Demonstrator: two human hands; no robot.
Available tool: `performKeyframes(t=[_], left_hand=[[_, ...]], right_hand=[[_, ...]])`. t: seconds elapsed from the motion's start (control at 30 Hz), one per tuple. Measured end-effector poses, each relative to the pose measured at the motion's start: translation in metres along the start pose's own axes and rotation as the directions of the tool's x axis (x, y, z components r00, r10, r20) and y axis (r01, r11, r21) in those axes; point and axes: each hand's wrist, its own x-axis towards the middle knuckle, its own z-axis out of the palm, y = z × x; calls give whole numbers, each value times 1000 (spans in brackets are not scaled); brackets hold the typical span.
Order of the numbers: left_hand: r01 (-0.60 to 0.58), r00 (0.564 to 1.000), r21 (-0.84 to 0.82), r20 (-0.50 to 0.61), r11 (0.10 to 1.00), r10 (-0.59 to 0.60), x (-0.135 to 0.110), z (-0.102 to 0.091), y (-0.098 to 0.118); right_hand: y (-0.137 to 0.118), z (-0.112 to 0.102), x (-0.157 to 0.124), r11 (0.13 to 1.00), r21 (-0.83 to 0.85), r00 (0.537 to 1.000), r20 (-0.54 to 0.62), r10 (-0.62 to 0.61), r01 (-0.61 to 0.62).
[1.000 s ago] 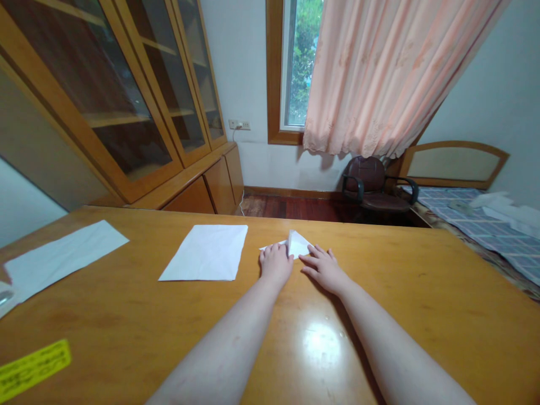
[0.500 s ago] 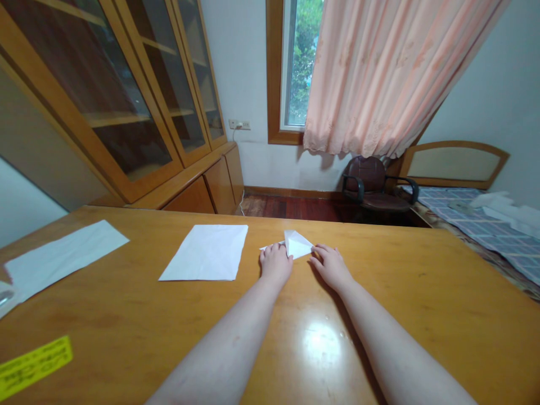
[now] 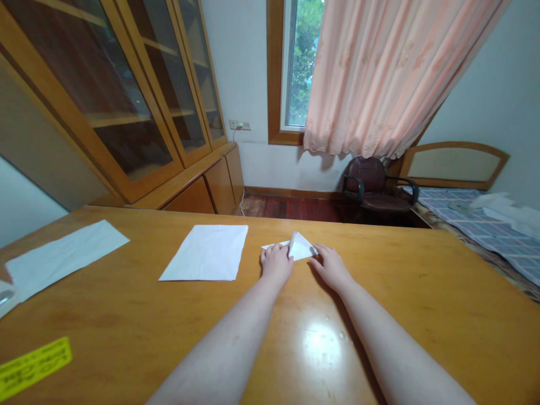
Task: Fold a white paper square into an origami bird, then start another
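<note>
A small white sheet of folded paper (image 3: 301, 249) lies on the wooden table (image 3: 400, 292), with a triangular flap raised near its middle. Over its left part rests my left hand (image 3: 277, 263), the fingers curled onto the paper and the thumb beside the raised flap. My right hand (image 3: 331, 266) has its thumb and fingers around the right corner. The hands hide part of the paper's left side and its right tip.
Left of my hands lies a white square sheet (image 3: 206, 253). Farther left are a long white paper strip (image 3: 70, 259) and a yellow label (image 3: 36, 365). Beyond the table stand a glass-door cabinet (image 3: 194, 152), an armchair (image 3: 371, 183) and a bed (image 3: 468, 214).
The raised flap has tilted and its peak has shifted slightly right. The paper's right corner has moved a little right and down. Both hands stay nearly in place.
</note>
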Motion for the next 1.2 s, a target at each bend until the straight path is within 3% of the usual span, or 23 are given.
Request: performKeyframes(t=[0.37, 0.6, 0.93, 1.2], left_hand=[[-118, 991, -113, 47, 987, 124, 0, -1, 1], [-197, 980, -129, 5, 972, 200, 1, 3, 0], [-365, 924, -276, 8, 889, 382, 4, 11, -2], [-385, 915, -285, 5, 878, 403, 4, 9, -1]], right_hand=[[8, 6, 3, 998, -9, 998, -23, 62, -62], [4, 0, 3, 997, -10, 997, -19, 79, -79], [7, -1, 3, 991, -77, 993, -64, 100, -105], [7, -1, 4, 993, -76, 990, -115, 78, -87]])
